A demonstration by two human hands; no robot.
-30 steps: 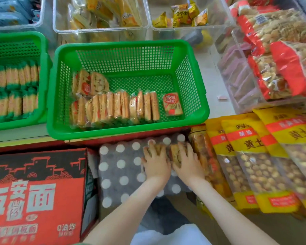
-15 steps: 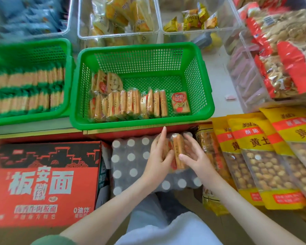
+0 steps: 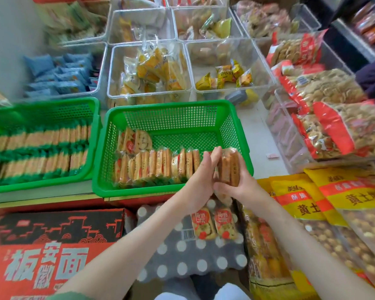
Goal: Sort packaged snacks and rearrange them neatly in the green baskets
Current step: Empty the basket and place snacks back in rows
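Note:
A small stack of clear-wrapped biscuit packs (image 3: 227, 167) is held upright between my left hand (image 3: 200, 176) and my right hand (image 3: 239, 187), just over the front right corner of the middle green basket (image 3: 171, 109). My left fingers lie straight against the stack's left side; my right fingers curl round its right side and bottom. Inside the basket a row of the same packs (image 3: 154, 165) stands on edge along the front, with a few more (image 3: 134, 139) behind at the left. Two more packs (image 3: 214, 224) lie flat on the grey dotted cushion (image 3: 182, 267).
A second green basket (image 3: 41, 105) at left holds rows of green-edged packs. Clear bins (image 3: 149, 72) of yellow and blue snacks stand behind. Large red and yellow bags (image 3: 344, 198) fill the right. A red carton (image 3: 41, 256) sits at lower left.
Both hands lifted the stack of packs off the dotted cushion and carried it up to the basket's front right corner. Two packs are uncovered on the cushion. The camera tilted up.

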